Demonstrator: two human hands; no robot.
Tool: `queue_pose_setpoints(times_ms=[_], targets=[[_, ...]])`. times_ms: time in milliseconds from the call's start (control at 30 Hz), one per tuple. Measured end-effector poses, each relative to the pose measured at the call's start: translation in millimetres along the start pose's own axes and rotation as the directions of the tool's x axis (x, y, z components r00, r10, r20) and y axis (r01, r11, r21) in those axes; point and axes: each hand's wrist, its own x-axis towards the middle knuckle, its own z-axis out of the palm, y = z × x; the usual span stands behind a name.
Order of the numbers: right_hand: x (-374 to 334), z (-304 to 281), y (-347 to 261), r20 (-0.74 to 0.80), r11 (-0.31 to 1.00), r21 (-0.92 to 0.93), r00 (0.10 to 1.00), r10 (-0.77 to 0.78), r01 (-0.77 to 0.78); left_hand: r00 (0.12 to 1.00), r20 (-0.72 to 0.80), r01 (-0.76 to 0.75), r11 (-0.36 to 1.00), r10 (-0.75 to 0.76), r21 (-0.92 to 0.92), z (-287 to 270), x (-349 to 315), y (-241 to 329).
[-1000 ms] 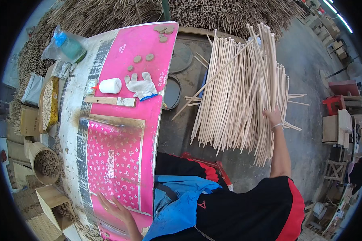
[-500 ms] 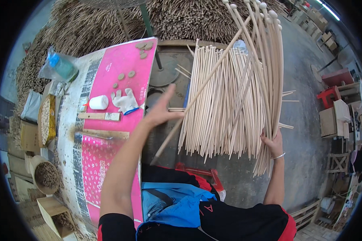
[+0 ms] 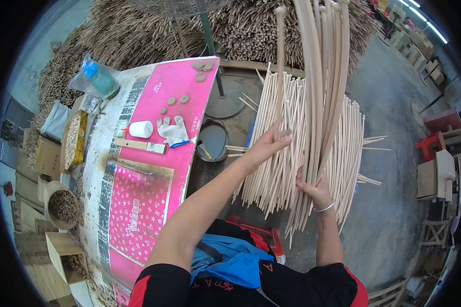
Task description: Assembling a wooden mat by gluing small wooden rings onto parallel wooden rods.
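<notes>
My right hand [image 3: 316, 188] is wrapped round the lower part of a bundle of long wooden sticks with round knobs at the top [image 3: 320, 92]. The bundle stands nearly upright, its thin ends poking out below my fist. Just to its left, my left hand [image 3: 265, 149] closes on a single knobbed wooden stick [image 3: 280, 61], which rises apart from the bundle. The fingers are partly hidden, and the stick's lower end is hard to make out. Behind both hands lies a wide pile of similar sticks [image 3: 271, 174], with a few poking out sideways.
On the left, a pink-covered table [image 3: 182, 82] bears a white glove [image 3: 173, 132], a white bottle [image 3: 141, 129], wooden discs [image 3: 184, 99] and a wood strip [image 3: 138, 145]. A round bucket [image 3: 213, 140] stands beside it. Stacked sticks [image 3: 271, 36] fill the back.
My left hand has moved right from beside the table and closed on the single stick, which has swung from slanting to upright. My right hand has brought the bundle leftward. The view has shifted.
</notes>
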Motion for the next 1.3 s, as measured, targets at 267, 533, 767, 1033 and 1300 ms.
queue_pose_setpoints(times_ms=[267, 533, 767, 1033, 1300], targets=[[19.6, 61.9, 39.8, 0.071, 0.984, -0.129, 0.991, -0.114, 0.122, 0.943, -0.332, -0.027, 0.991, -0.017, -0.129, 28.2, -37.5, -19.3], [10.0, 109.0, 14.9, 0.246, 0.809, -0.518, 0.954, -0.169, 0.277, 0.896, -0.441, -0.151, 0.909, -0.040, -0.389, 0.7, -103.7, -4.6], [14.5, 181.2, -94.4, 0.397, 0.830, -0.331, 0.864, -0.309, 0.449, 0.770, -0.555, -0.515, 0.820, 0.314, -0.250, -4.1, -178.4, 98.4], [4.5, 347.2, -236.3, 0.623, 0.699, 0.341, 0.405, -0.669, 0.628, 0.412, -0.469, -0.644, 0.613, 0.782, 0.458, -15.4, -333.0, 278.2], [-6.9, 451.8, -157.9, 0.664, 0.714, 0.338, 0.382, -0.643, 0.613, 0.293, -0.567, -0.443, 0.635, 0.770, 0.633, -77.9, -408.0, 222.4]])
